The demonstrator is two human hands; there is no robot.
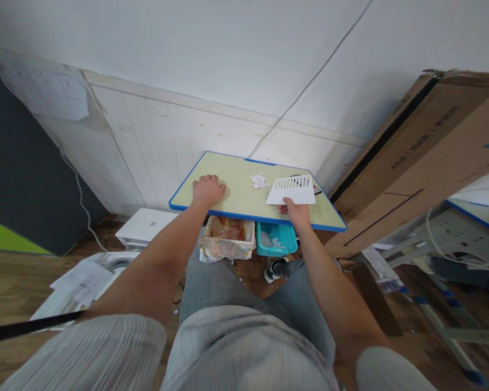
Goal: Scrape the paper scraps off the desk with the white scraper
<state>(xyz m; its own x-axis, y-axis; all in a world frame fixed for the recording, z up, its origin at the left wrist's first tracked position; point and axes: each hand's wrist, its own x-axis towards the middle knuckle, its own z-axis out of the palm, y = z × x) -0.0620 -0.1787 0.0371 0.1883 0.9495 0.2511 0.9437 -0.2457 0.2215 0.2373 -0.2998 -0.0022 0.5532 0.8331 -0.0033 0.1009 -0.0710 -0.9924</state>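
My right hand [295, 212] grips the near edge of a white sheet of paper or card [291, 194], thumb on top and fingers beneath. A row of narrow slots is cut through the sheet's far part. It is held tilted above the right side of a small pale-yellow table [237, 187] with a blue rim. Palm down on the table's left side rests my left hand [209, 190], its fingers slightly bent and holding nothing. Between the hands lies a small pile of white paper scraps [259, 181]. Dark objects partly hidden behind the sheet cannot be made out.
Below the table's front edge are a lined waste basket [227, 248] and a turquoise bin [276, 250] with pale scraps inside. Large cardboard boxes [415, 141] lean at the right. A white box-shaped device [145, 227] stands at the left. A cable [309, 81] runs down the wall behind.
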